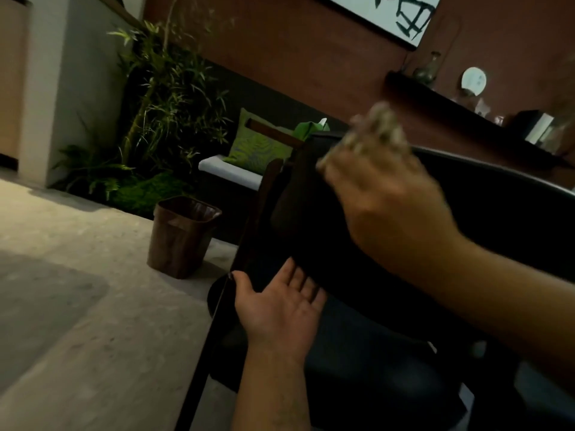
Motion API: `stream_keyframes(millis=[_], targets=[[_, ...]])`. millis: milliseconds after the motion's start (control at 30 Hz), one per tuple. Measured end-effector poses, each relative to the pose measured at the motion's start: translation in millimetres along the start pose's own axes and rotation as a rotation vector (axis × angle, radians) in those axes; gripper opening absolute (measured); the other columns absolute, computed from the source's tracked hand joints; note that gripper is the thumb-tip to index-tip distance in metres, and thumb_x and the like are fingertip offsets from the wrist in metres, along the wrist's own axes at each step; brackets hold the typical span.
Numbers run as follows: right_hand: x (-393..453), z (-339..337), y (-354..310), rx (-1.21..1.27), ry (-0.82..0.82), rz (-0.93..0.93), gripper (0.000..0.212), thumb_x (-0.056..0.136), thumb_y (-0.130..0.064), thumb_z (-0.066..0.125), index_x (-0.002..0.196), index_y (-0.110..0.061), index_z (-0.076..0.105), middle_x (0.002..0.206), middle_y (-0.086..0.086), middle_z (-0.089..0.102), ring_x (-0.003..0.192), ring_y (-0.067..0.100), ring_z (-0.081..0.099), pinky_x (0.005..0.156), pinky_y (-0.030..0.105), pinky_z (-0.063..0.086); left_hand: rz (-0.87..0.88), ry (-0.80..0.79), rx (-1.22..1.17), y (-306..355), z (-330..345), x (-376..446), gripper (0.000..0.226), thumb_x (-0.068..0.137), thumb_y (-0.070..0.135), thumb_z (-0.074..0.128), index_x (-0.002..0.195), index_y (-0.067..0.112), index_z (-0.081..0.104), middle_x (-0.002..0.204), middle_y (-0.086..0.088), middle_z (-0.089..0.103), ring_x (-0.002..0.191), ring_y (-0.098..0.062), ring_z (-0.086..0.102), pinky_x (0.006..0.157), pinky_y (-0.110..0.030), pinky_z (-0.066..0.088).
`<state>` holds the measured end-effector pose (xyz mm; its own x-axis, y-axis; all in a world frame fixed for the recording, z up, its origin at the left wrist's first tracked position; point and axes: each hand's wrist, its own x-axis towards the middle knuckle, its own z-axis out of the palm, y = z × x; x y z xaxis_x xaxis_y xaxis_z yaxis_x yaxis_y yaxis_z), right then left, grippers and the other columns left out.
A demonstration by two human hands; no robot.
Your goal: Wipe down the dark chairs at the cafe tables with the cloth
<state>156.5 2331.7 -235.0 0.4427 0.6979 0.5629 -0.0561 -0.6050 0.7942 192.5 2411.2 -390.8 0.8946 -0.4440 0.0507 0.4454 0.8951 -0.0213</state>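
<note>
The right hand (382,194) is gripping the cloth (378,126) at center right against the dark chair (497,194); the left hand (280,306) is lying open-fingered lower center.

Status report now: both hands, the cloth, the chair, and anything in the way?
Right hand grips cloth at top of chair back, blurred. Left hand open, touching the chair's side. Brown bin on floor beside chair, not blocking.

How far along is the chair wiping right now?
Mid-wipe. The right hand holds the cloth at the top edge of the dark chair, blurred with motion, while the left hand rests open against the chair's lower back. Nothing shows which parts are already clean, and no other chair is clearly visible.
</note>
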Motion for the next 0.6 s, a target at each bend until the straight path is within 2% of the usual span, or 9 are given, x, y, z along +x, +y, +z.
stream_keyframes(millis=[67, 133, 200, 267, 333, 400, 467, 533, 600], targets=[[3.3, -0.8, 3.4, 0.0, 0.073, 0.067, 0.033, 0.1, -0.009, 0.038, 0.121, 0.005, 0.06, 0.123, 0.026, 0.059, 0.124, 0.047, 0.046, 0.107, 0.059, 0.032, 0.017, 0.016, 0.014, -2.1, 0.4, 0.7, 0.098, 0.082, 0.081, 0.03, 0.135, -0.001, 0.048, 0.13, -0.024, 0.059, 0.126, -0.039, 0.05, 0.112, -0.053, 0.031], [-9.2, 6.8, -15.2, -0.016, 0.065, -0.057, 0.029, 0.097, -0.007, 0.044, 0.117, 0.004, 0.064, 0.117, 0.024, 0.063, 0.119, 0.044, 0.054, 0.105, 0.057, 0.036, 0.026, 0.018, 0.032, -2.9, 1.6, -0.3, 0.095, 0.083, 0.079, 0.033, 0.135, 0.001, 0.048, 0.13, -0.023, 0.06, 0.125, -0.039, 0.051, 0.111, -0.052, 0.032], [-30.2, 11.1, -37.8, 0.019, -0.065, -0.305, 0.029, 0.096, -0.012, 0.047, 0.115, -0.005, 0.068, 0.116, 0.015, 0.067, 0.117, 0.034, 0.058, 0.105, 0.051, 0.039, 0.008, -0.017, 0.08, -0.8, 3.0, -4.1, 0.09, 0.084, 0.075, 0.038, 0.138, 0.004, 0.048, 0.132, -0.022, 0.058, 0.124, -0.038, 0.054, 0.11, -0.05, 0.035], [-42.5, 8.2, -44.6, 0.016, -0.255, -0.496, 0.033, 0.097, -0.017, 0.043, 0.119, -0.014, 0.066, 0.12, 0.007, 0.065, 0.122, 0.028, 0.055, 0.109, 0.05, 0.035, -0.02, -0.061, 0.123, 1.3, 4.3, -7.6, 0.086, 0.084, 0.071, 0.042, 0.139, 0.005, 0.047, 0.132, -0.02, 0.059, 0.121, -0.035, 0.059, 0.103, -0.046, 0.043], [-38.8, 6.3, -33.9, 0.015, -0.217, -0.431, 0.033, 0.098, -0.019, 0.044, 0.122, -0.01, 0.064, 0.125, 0.012, 0.062, 0.126, 0.032, 0.051, 0.11, 0.052, 0.033, -0.008, -0.043, 0.111, 0.3, 5.3, -7.2, 0.085, 0.085, 0.069, 0.042, 0.142, 0.006, 0.044, 0.134, -0.021, 0.057, 0.124, -0.035, 0.056, 0.106, -0.047, 0.04], [-24.1, 3.0, -11.2, 0.057, -0.032, -0.178, 0.033, 0.097, -0.013, 0.046, 0.122, 0.001, 0.061, 0.127, 0.023, 0.058, 0.127, 0.041, 0.047, 0.109, 0.055, 0.033, 0.023, 0.016, 0.117, -2.5, 6.8, -5.2, 0.084, 0.087, 0.068, 0.039, 0.145, 0.008, 0.04, 0.137, -0.024, 0.054, 0.13, -0.038, 0.048, 0.114, -0.051, 0.029], [-12.2, -1.8, 9.3, 0.101, 0.124, -0.002, 0.031, 0.097, -0.009, 0.043, 0.118, 0.004, 0.062, 0.122, 0.025, 0.06, 0.126, 0.044, 0.047, 0.11, 0.056, 0.03, -0.012, 0.003, 0.152, -7.6, 8.6, -6.4, 0.084, 0.086, 0.07, 0.038, 0.141, 0.007, 0.045, 0.134, -0.025, 0.056, 0.129, -0.041, 0.049, 0.114, -0.054, 0.027], [-16.2, 1.0, 5.0, 0.095, 0.148, 0.005, 0.03, 0.098, -0.007, 0.043, 0.117, 0.004, 0.063, 0.118, 0.024, 0.063, 0.125, 0.044, 0.048, 0.109, 0.057, 0.033, -0.087, -0.037, 0.202, -11.4, 7.3, -8.9, 0.087, 0.082, 0.074, 0.038, 0.136, 0.007, 0.051, 0.132, -0.023, 0.058, 0.126, -0.042, 0.052, 0.113, -0.056, 0.028], [-34.4, 7.3, -19.2, 0.047, 0.049, -0.145, 0.031, 0.098, -0.01, 0.044, 0.121, 0.001, 0.063, 0.123, 0.021, 0.062, 0.125, 0.04, 0.05, 0.107, 0.053, 0.036, -0.118, -0.028, 0.237, -12.3, 1.8, -13.0, 0.09, 0.084, 0.077, 0.031, 0.136, 0.006, 0.052, 0.133, -0.021, 0.059, 0.126, -0.039, 0.053, 0.112, -0.054, 0.03]])
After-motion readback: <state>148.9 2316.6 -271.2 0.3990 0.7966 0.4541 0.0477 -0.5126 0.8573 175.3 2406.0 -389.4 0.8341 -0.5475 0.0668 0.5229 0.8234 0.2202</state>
